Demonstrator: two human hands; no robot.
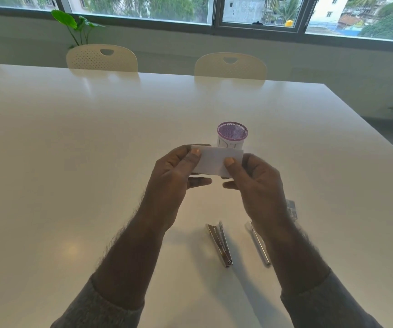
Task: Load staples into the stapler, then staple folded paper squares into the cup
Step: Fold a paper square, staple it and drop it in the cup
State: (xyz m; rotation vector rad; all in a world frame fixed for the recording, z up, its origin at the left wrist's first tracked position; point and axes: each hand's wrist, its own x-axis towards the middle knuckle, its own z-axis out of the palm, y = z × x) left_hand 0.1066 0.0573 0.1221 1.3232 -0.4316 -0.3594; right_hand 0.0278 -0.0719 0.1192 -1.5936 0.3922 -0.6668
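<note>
Paper (214, 162): white folded piece, held above the worktop (72, 138), pinched at its left end by the left hand (174, 178) and at its right end by the right hand (257, 183). Cup (232, 134): purple mesh, upright, just behind the paper. Stapler (219, 243): on worktop between the forearms. Metal strip (258, 243): beside the stapler, partly hidden by the right forearm.

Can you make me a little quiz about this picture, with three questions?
1. True or false: both hands hold the folded paper.
2. Where does the stapler lie? A) on the table B) inside the cup C) on a chair
3. What colour is the rim of the cup?

Key:
1. True: the left hand and right hand pinch it with their fingers.
2. A
3. Purple
</note>
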